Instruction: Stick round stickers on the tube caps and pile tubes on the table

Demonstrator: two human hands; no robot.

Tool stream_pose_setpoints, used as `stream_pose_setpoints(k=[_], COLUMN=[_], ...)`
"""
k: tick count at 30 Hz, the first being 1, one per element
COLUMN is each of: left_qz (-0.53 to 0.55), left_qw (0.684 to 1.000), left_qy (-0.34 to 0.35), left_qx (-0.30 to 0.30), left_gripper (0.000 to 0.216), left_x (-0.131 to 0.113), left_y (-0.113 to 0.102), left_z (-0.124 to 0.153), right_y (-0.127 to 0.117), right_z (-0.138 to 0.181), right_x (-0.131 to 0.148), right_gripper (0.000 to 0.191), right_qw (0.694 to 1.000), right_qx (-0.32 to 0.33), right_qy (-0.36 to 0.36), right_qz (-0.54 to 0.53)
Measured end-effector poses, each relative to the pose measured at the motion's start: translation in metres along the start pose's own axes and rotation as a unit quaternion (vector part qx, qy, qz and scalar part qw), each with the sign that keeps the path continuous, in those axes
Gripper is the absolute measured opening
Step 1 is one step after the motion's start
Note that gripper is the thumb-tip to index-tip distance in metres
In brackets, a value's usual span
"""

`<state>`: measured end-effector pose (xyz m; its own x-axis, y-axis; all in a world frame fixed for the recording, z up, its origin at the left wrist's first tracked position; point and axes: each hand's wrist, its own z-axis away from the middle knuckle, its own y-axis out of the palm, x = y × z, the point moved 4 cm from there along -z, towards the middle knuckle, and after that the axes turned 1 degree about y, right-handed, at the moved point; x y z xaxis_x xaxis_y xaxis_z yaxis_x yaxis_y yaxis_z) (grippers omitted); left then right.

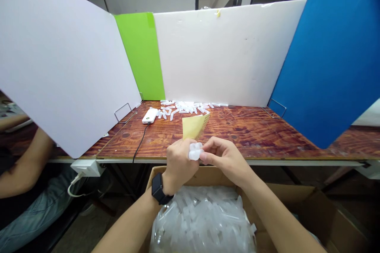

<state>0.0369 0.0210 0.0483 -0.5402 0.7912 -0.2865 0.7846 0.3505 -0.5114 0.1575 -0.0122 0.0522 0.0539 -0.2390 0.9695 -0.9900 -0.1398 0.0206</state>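
My left hand (181, 158), with a black watch on its wrist, is wrapped round a small bundle of white translucent plastic pieces (195, 151), whose rounded ends face me. At the bundle's right side, the thumb and forefinger of my right hand (222, 156) pinch the edge of one piece. Just beyond my left hand stands a folded yellow paper (192, 127); whether that hand also grips it I cannot tell. Below my hands, a cardboard box (202, 174) holds a clear bag full of similar translucent pieces (204, 217).
Loose white plastic pieces (185, 106) lie scattered at the back of the wooden table (237, 130). A white power bank (150, 116) with a black cable sits left of them. White, green and blue panels (329, 55) surround the table. Another person's arm (29, 162) shows at left.
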Motion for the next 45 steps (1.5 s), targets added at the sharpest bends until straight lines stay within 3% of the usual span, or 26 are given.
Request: stream_pose_setpoints(k=[3,6,10,13,17,20,23,28,33,38,45], left_qz=[0.022,0.039,0.167,0.338,0.511,0.565,0.590,0.611,0.622,0.622,0.622], left_qw=[1.000,0.999,0.975,0.903,0.775,0.708,0.672,0.661,0.669,0.669,0.664], left_qy=[0.012,-0.007,-0.134,-0.264,-0.371,-0.424,-0.448,-0.434,-0.399,-0.399,-0.409], left_qx=[0.012,0.028,0.051,0.038,-0.005,-0.005,0.015,0.044,0.079,0.082,0.073], left_gripper=[0.011,0.009,0.003,0.011,0.023,0.025,0.026,0.027,0.024,0.026,0.025], left_x=[0.000,0.002,0.011,0.020,0.027,0.028,0.028,0.028,0.028,0.029,0.027], left_y=[0.000,0.001,0.005,0.012,0.020,0.025,0.028,0.030,0.031,0.031,0.027], left_z=[0.000,-0.002,-0.003,-0.002,-0.001,0.000,0.001,0.001,0.001,0.002,-0.002], right_y=[-0.001,-0.003,-0.015,-0.020,-0.012,-0.009,-0.013,-0.022,-0.028,-0.032,-0.030], right_z=[-0.002,-0.004,-0.007,-0.007,-0.008,-0.011,-0.015,-0.018,-0.019,-0.020,-0.019], right_x=[-0.006,-0.007,-0.005,-0.005,-0.008,-0.013,-0.018,-0.021,-0.023,-0.024,-0.024], right_gripper=[0.021,0.019,0.016,0.014,0.014,0.016,0.015,0.016,0.015,0.014,0.016], right_qw=[0.998,0.999,0.984,0.939,0.900,0.897,0.908,0.929,0.950,0.963,0.971], right_qx=[0.008,0.004,-0.129,-0.219,-0.229,-0.232,-0.229,-0.227,-0.214,-0.208,-0.199], right_qy=[0.028,0.026,-0.047,-0.103,-0.147,-0.143,-0.125,-0.112,-0.082,-0.032,-0.038], right_qz=[-0.047,-0.028,0.116,0.245,0.340,0.349,0.328,0.271,0.214,0.169,0.131])
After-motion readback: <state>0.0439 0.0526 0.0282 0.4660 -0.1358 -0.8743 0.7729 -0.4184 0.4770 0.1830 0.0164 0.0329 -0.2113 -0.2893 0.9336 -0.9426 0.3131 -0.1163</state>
